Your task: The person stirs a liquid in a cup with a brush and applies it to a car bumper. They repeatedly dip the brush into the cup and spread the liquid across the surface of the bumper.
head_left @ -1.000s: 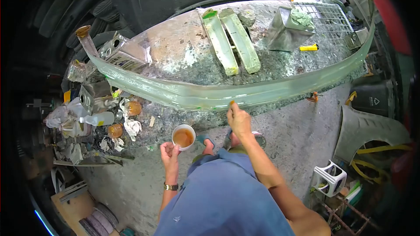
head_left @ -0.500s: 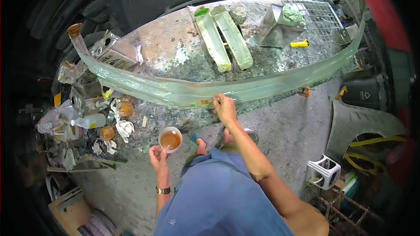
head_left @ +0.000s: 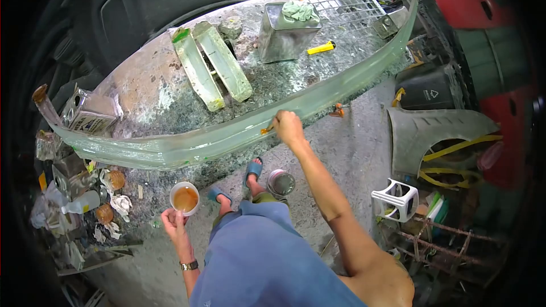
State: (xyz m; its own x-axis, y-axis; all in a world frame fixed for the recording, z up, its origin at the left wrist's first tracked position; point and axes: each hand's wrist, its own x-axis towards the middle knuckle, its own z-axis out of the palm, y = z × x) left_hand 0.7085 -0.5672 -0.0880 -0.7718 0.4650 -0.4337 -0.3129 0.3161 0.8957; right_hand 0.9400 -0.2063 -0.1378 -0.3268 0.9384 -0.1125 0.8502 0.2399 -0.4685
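Observation:
In my left hand (head_left: pixel 175 224) is a white cup (head_left: pixel 192 186) of amber liquid, gripped at its rim and side. My right hand (head_left: pixel 289 127) is closed around a small brush (head_left: pixel 266 131), mostly hidden by the fingers, its orange end against the long pale-green curved panel (head_left: pixel 227 129). This glossy, translucent strip spans the near side of the worktable and bends up at both ends. An orange clamp-like piece (head_left: pixel 338 110) sits at its lower edge, to the right of my right hand.
On the stained table (head_left: pixel 148 74) stand two narrow trough-shaped pieces (head_left: pixel 222 62), a metal can (head_left: pixel 284 37) with a green cloth, and a yellow marker-like object (head_left: pixel 321 48). Cans, bottles and rags crowd the left. A tin (head_left: pixel 281 182) and white stool (head_left: pixel 394 200) are on the floor.
My view has shifted, and I have stepped to the right along the panel. My right hand and brush touch a spot farther right on it. The cup stays in my left hand.

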